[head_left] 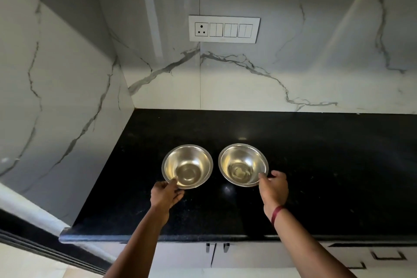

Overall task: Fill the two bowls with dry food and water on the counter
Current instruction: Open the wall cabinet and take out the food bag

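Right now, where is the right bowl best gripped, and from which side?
Pinch the right bowl by its flared rim at the near right edge, from the front, where the right hand grips it. It sits upright on the counter; the smooth wall offers no handle.

Two bowls: left bowl (187, 166), right bowl (243, 165). Two hands: left hand (165, 194), right hand (274, 189). One switch plate (224, 29).

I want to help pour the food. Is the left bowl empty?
Yes, it looks empty. The left bowl shows only its bare shiny steel bottom, with no food inside.
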